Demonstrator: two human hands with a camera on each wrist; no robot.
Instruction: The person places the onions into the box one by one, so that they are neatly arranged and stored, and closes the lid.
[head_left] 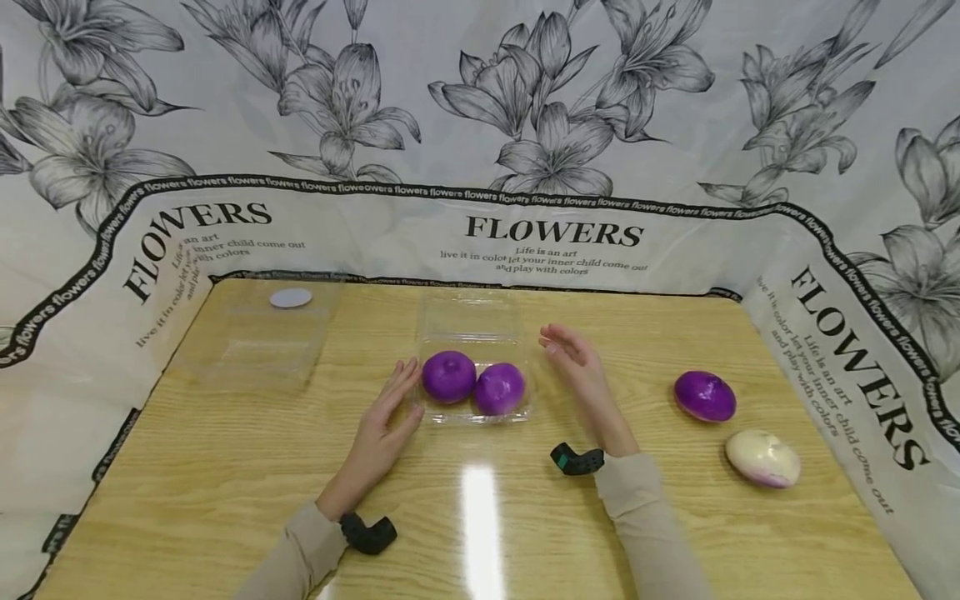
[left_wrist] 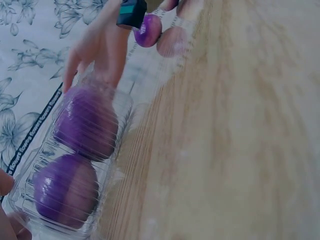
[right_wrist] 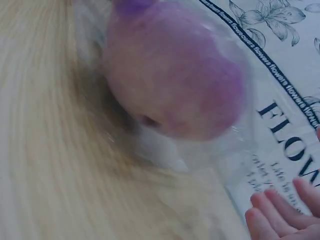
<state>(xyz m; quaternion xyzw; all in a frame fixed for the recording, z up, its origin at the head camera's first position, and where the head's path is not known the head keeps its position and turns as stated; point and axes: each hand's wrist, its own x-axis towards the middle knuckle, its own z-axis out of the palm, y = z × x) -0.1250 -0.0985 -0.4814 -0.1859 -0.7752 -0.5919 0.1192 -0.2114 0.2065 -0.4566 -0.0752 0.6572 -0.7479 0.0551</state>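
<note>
Two purple turnips, a left one point(head_left: 448, 377) and a right one point(head_left: 500, 389), sit side by side in a clear plastic clamshell box point(head_left: 480, 418), its lid point(head_left: 469, 315) folded back. My left hand point(head_left: 381, 425) lies along the box's left side with fingers extended; whether they touch the wall cannot be told. My right hand point(head_left: 588, 383) is to the right of the box, apart from it, fingers loosely bent and holding nothing. In the right wrist view the nearer turnip point(right_wrist: 175, 75) shows a pale underside, blurred.
On the right of the wooden table point(head_left: 420, 517) lie a purple turnip point(head_left: 705, 396) and a mostly white one point(head_left: 762, 459). A second clear plastic box point(head_left: 262, 354) with a white oval label point(head_left: 290, 297) stands at the back left. Flower-printed cloth point(head_left: 555, 242) borders the table.
</note>
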